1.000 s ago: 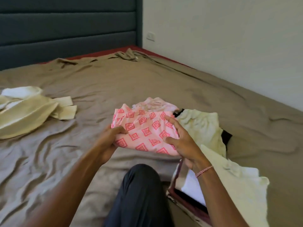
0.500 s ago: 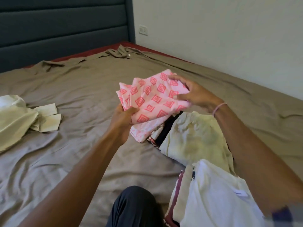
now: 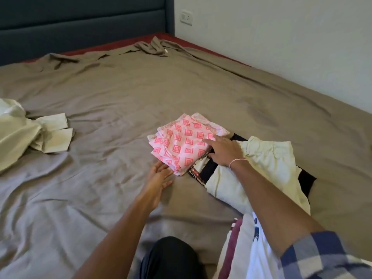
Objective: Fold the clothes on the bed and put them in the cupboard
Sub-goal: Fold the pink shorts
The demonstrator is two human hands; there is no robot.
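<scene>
A folded pink garment (image 3: 182, 143) with red square prints lies on the brown bedsheet (image 3: 120, 93), partly over a black patterned cloth (image 3: 201, 170). My right hand (image 3: 223, 151) rests flat on its right edge, fingers straight. My left hand (image 3: 159, 179) lies flat on the sheet, fingertips touching the garment's near-left corner. Beside it sits a folded cream garment (image 3: 261, 172). An unfolded cream garment (image 3: 24, 133) lies at the far left.
A stack of folded white and maroon clothes (image 3: 241, 248) lies by my dark-trousered knee (image 3: 171, 256). The dark headboard (image 3: 80, 23) stands at the back. A white wall with a socket (image 3: 186, 17) runs along the bed's right side. No cupboard is in view.
The pink garment, held up in both hands half a second ago, now lies on the bed. Both hands have let go and opened flat against it.
</scene>
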